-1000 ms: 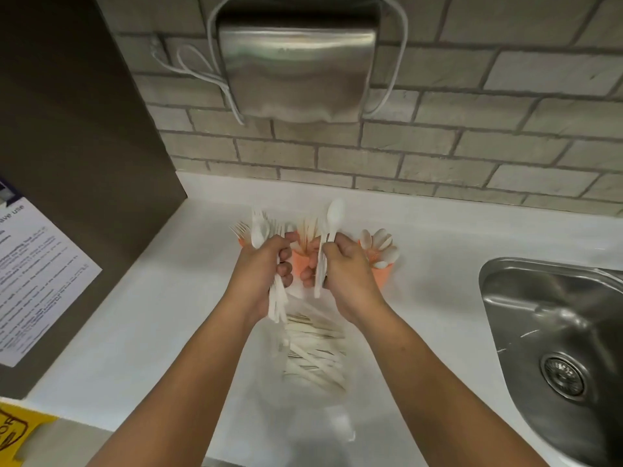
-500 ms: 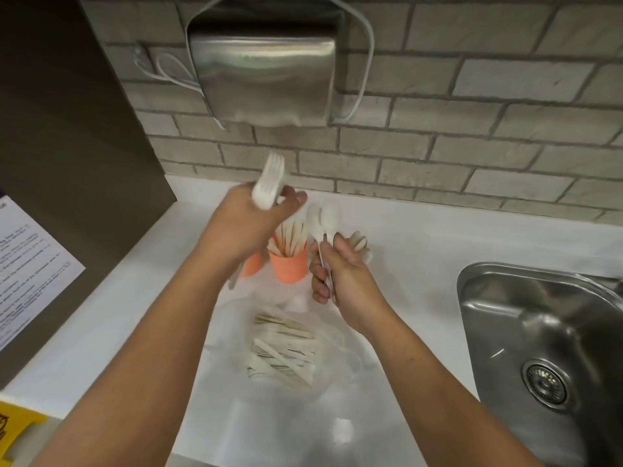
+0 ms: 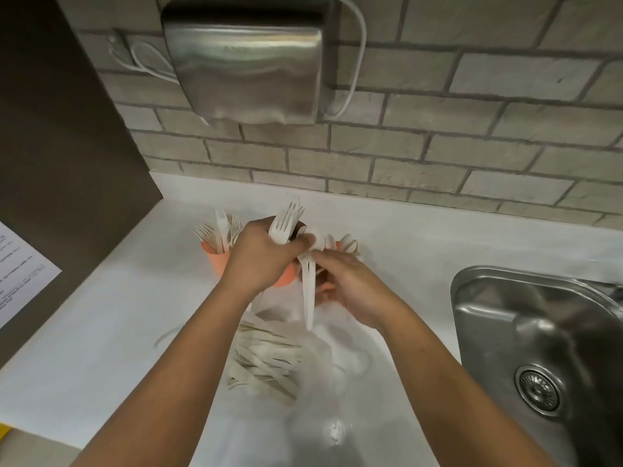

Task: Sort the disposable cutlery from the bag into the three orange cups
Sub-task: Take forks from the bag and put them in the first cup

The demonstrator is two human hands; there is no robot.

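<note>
**First onlooker:** What fills the frame?

**Second onlooker:** A white surface [image 3: 101,315] under a brick wall, with a steel sink [image 3: 472,288] sunk into its right end. High on the wall, well left of the sink, hangs a steel wall unit [image 3: 246,62] with a white cord [image 3: 362,38] looped beside it.

**First onlooker:** And the bag?

**Second onlooker:** A clear plastic bag [image 3: 340,362] lies on the surface just left of the sink. A heap of pale cutlery [image 3: 266,362] sits in the side of it farther from the sink.

**First onlooker:** The cups?

**Second onlooker:** Two orange ones show beyond the bag. The far cup [image 3: 217,261], well left of the sink, stands packed with forks [image 3: 220,230], tines up. The middle cup [image 3: 286,279] is half hidden behind the left hand [image 3: 266,254]. Nearer the sink, spoon bowls [image 3: 349,243] rise behind the right hand [image 3: 350,281]; what holds them is hidden.

**First onlooker:** And the hands themselves?

**Second onlooker:** The left hand is closed round a bunch of forks [image 3: 286,220], tines up, over the middle cup. The right hand, on its sink side, pinches white pieces [image 3: 308,298] between thumb and fingertips, their handles hanging over the bag. The two hands touch.
</note>
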